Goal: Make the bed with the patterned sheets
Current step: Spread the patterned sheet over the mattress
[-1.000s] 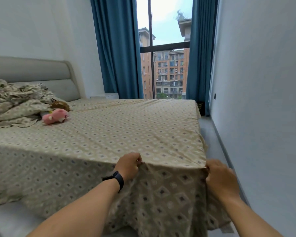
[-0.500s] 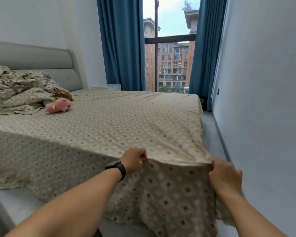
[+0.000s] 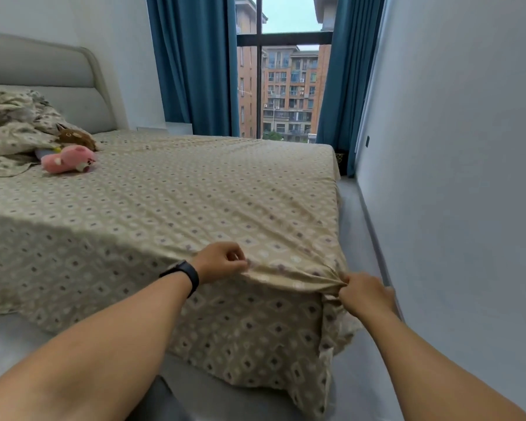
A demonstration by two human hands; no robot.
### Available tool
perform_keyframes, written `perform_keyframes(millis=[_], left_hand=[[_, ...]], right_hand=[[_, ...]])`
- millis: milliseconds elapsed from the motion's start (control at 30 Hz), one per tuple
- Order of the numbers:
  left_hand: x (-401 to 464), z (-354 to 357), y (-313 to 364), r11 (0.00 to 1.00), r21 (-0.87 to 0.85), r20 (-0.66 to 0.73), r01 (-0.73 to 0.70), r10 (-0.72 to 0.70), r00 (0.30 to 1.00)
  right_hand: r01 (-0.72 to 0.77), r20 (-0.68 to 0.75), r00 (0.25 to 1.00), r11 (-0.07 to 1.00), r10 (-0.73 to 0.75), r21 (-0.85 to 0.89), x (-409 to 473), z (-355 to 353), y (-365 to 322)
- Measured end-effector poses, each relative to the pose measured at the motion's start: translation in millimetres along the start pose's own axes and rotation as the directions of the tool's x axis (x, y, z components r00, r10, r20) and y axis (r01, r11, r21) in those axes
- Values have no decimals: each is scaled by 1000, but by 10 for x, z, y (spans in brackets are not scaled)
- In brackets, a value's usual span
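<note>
Nearest the camera, two bare forearms reach in from about 7 and 5 o'clock toward the foot end of the bed (image 3: 16, 338). The left hand (image 3: 220, 261), with a black wristband (image 3: 184, 275) on its wrist, lies near the centre of the view; its fingers are curled, pinching the patterned sheet (image 3: 195, 202) at the fold where the fabric turns over the mattress edge. The right hand (image 3: 366, 294), toward 4 o'clock of the left, has its fingers closed around a bunched gather of the same sheet at the bed's near right corner, and creases fan out from that grip across the top.

Below the hands the sheet hangs down the foot of the bed in a loose flap, its lower edge uneven, with bare pale mattress side showing at 8 o'clock. Beyond the hands the beige sheet with its diamond print lies spread flat over the mattress, reaching to the far edge.

Farther off, at about 10 o'clock, a pink plush toy (image 3: 69, 159) lies on the sheet, with a brown plush toy (image 3: 76, 138) just behind it and a crumpled heap of patterned bedding (image 3: 9, 129) beside both, against the grey padded headboard (image 3: 43, 71). At 12 o'clock, blue curtains (image 3: 195, 65) frame a window (image 3: 281, 86) looking onto brick apartment blocks. A pale wall (image 3: 453, 177) runs along the right, with a narrow strip of floor between it and the bed.
</note>
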State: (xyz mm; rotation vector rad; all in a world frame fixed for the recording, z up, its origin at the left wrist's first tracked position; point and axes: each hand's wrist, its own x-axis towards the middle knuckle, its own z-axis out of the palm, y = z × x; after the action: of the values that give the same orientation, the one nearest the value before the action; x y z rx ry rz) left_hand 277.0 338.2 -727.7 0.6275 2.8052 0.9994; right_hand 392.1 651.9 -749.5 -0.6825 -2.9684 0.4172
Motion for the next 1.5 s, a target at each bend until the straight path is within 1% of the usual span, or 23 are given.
perform_keyframes(millis=[100, 167, 267, 333, 400, 500, 567, 600, 667, 700, 733, 800, 900, 967, 1067, 1133, 1200, 1233, 1300, 1367, 1400, 1433, 1500], left_hand=[[41, -5, -12, 999, 37, -168, -16, 22, 986], [77, 44, -3, 992, 112, -177, -62, 81, 981], [131, 179, 81, 955, 224, -123, -192, 223, 967], [155, 307, 249, 935, 263, -110, -237, 273, 956], [145, 445, 463, 918, 266, -56, -296, 321, 946], [116, 660, 748, 905, 244, 155, -349, 319, 935], [103, 757, 845, 915, 245, 282, -321, 250, 926], [107, 797, 857, 922, 254, 325, -293, 204, 924], [131, 872, 831, 908, 330, 360, -258, 132, 924], [143, 901, 800, 891, 386, 358, -241, 96, 929], [156, 923, 749, 879, 427, 355, -212, 52, 933], [185, 970, 680, 872, 468, 360, -145, -38, 932], [206, 986, 651, 885, 465, 294, -32, -121, 948], [211, 978, 665, 892, 450, 194, 51, -153, 969], [220, 1019, 688, 907, 402, 85, 127, -175, 981], [205, 1089, 720, 928, 332, 44, 167, -192, 980], [173, 1186, 766, 940, 280, 1, 193, -201, 980], [165, 1237, 784, 942, 266, -31, 203, -203, 979], [177, 1315, 780, 938, 258, -114, 229, -206, 972], [186, 1350, 751, 937, 243, -173, 251, -213, 962], [191, 1366, 729, 941, 231, -188, 248, -207, 960], [195, 1381, 719, 946, 218, -193, 241, -200, 960], [205, 1375, 701, 959, 179, -178, 222, -190, 965]], right_hand=[[-86, -41, 994, 970, 97, 229, 52, -84, 119], [-151, -18, 985, 899, 174, 410, 127, -79, 171], [-343, 289, 936, 692, 199, 635, 142, -27, 107], [-519, 536, 828, 582, 163, 626, 113, 66, 90], [-548, 573, 810, 501, 119, 670, 115, 103, 66], [-410, 364, 912, 449, 190, 794, 201, 16, 97], [-165, -33, 955, 623, 294, 765, 276, -87, 153], [-28, -279, 916, 738, 289, 674, 286, -156, 171], [208, -658, 745, 898, 111, 387, 247, -257, 141], [254, -731, 680, 915, 62, 314, 213, -306, 97], [257, -747, 662, 916, 65, 308, 217, -304, 60], [146, -672, 732, 935, 117, 322, 241, -227, 111], [-233, -243, 925, 941, 293, 247, 248, 10, 351], [-371, -63, 924, 923, 378, 99, 192, 22, 398], [-229, -87, 967, 966, 241, 122, 216, -32, 271], [-155, 38, 988, 965, 150, 213, 217, -96, 141], [-143, 262, 962, 965, 82, 221, 121, -182, 47], [-139, 412, 909, 976, 57, 170, 25, -243, 9], [-83, 685, 728, 996, 43, 25, -85, -254, -11], [-14, 816, 575, 999, 50, -51, -111, -152, 15], [-27, 840, 541, 999, 35, -25, -99, -81, 29], [-66, 842, 540, 997, 7, 34, -68, -30, 33], [-124, 785, 617, 980, -47, 157, -48, -14, -1]])
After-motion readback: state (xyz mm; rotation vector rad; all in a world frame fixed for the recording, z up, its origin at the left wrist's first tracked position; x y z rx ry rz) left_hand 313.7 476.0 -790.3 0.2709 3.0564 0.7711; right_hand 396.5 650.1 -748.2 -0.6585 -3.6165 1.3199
